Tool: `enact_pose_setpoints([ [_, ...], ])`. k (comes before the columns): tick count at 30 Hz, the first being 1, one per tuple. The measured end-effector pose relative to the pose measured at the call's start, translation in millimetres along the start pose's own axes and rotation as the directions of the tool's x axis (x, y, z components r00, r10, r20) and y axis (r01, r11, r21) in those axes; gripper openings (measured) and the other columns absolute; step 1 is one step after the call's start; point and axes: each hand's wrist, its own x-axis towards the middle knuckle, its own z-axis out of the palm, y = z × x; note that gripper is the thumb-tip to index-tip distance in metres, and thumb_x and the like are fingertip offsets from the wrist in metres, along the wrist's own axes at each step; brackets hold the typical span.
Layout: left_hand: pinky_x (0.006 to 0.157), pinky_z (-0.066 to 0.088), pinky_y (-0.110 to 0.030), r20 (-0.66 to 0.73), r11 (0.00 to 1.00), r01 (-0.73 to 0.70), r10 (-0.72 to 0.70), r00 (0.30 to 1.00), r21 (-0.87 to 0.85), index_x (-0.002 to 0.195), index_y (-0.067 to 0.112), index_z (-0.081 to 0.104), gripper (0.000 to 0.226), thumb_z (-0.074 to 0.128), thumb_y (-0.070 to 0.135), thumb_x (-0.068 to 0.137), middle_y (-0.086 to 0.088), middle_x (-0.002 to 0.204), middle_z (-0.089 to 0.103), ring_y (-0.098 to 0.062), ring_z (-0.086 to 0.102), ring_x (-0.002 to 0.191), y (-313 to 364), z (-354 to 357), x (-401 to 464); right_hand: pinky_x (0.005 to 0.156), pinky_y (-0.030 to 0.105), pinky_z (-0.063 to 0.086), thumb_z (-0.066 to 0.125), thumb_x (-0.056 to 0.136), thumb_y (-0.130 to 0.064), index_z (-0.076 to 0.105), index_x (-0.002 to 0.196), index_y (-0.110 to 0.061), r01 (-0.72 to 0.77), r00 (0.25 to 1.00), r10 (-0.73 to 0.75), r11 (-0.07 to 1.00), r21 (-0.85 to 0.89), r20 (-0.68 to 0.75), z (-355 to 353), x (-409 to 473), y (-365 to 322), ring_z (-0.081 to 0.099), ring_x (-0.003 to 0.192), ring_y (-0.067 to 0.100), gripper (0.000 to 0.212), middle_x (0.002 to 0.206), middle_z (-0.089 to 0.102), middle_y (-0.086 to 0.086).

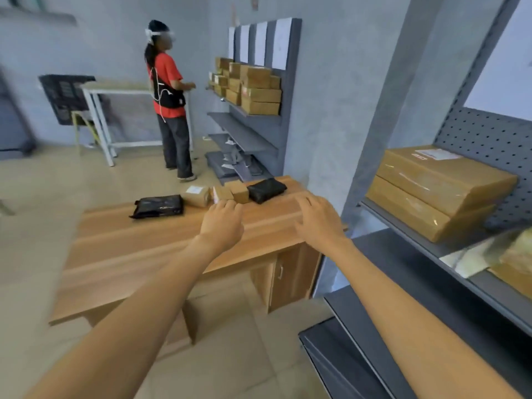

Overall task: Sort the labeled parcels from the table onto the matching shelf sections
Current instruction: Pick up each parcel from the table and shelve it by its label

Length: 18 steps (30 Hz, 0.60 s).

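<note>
Ahead, we reach both arms out over the wooden table [121,249]. Our left hand [221,223] and right hand [318,218] are open with fingers loosely spread, and neither holds anything. The parcels sit in a row along the table's far edge: a flat black bag [158,206], a brown box with a white label [196,194], two small plain brown boxes [233,192] and a second, crumpled black bag [266,189]. Our left fingertips are just short of the small boxes. On the grey shelf [408,226] to our right, two large taped brown cartons [437,191] are stacked.
</note>
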Motion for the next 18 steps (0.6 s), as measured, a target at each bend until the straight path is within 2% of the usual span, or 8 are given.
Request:
enact_pose_setpoints([
  [3,0.096,0.039,-0.036,0.067,0.994,0.104,-0.105,0.992,0.019,0.123,0.010,0.051,0.034,0.049,0.021,0.091,-0.009,0.126,0.055,-0.029,0.048,0.118,-36.6,21.1,3.5,0.101,0.040,0.039,0.053,0.090,-0.019,0.042,0.139,-0.011,0.008,0.998,-0.015,0.995,0.101,0.067,31.6,34.7,-21.6,0.040,0.127,0.031,0.051,0.140,0.044,0.008],
  [8,0.093,0.042,-0.037,0.161,0.969,0.248,-0.248,0.955,0.025,0.130,0.009,0.048,0.038,0.049,0.023,0.094,-0.010,0.131,0.052,-0.029,0.043,0.123,-84.8,54.6,33.7,0.103,0.035,0.033,0.053,0.094,-0.021,0.045,0.135,-0.011,0.105,0.989,-0.115,0.989,0.106,0.095,78.4,96.4,-35.2,0.041,0.126,0.027,0.043,0.136,0.047,0.007],
  [13,0.089,0.041,-0.037,0.204,0.946,0.320,-0.324,0.924,0.053,0.120,0.009,0.052,0.031,0.050,0.024,0.093,-0.010,0.125,0.054,-0.029,0.045,0.119,-108.3,79.6,80.9,0.103,0.036,0.037,0.055,0.093,-0.028,0.048,0.132,-0.013,0.145,0.984,-0.153,0.985,0.089,0.094,108.6,165.5,-25.1,0.044,0.126,0.025,0.043,0.132,0.051,0.005],
  [15,0.089,0.041,-0.036,0.218,0.937,0.346,-0.348,0.912,0.049,0.125,0.010,0.050,0.034,0.050,0.024,0.093,-0.009,0.129,0.052,-0.028,0.044,0.122,-114.5,93.1,93.1,0.103,0.035,0.038,0.056,0.092,-0.028,0.048,0.133,-0.013,0.156,0.982,-0.165,0.984,0.090,0.095,119.6,187.3,-19.9,0.044,0.126,0.023,0.044,0.132,0.052,0.004],
  [18,0.098,0.036,-0.036,0.246,0.930,0.364,-0.365,0.898,0.053,0.132,0.010,0.046,0.040,0.048,0.024,0.095,-0.009,0.135,0.049,-0.028,0.042,0.127,-126.1,112.7,105.1,0.104,0.035,0.038,0.056,0.093,-0.028,0.048,0.133,-0.013,0.165,0.976,-0.176,0.982,0.090,0.125,137.0,211.6,-14.7,0.044,0.126,0.023,0.043,0.133,0.051,0.004],
])
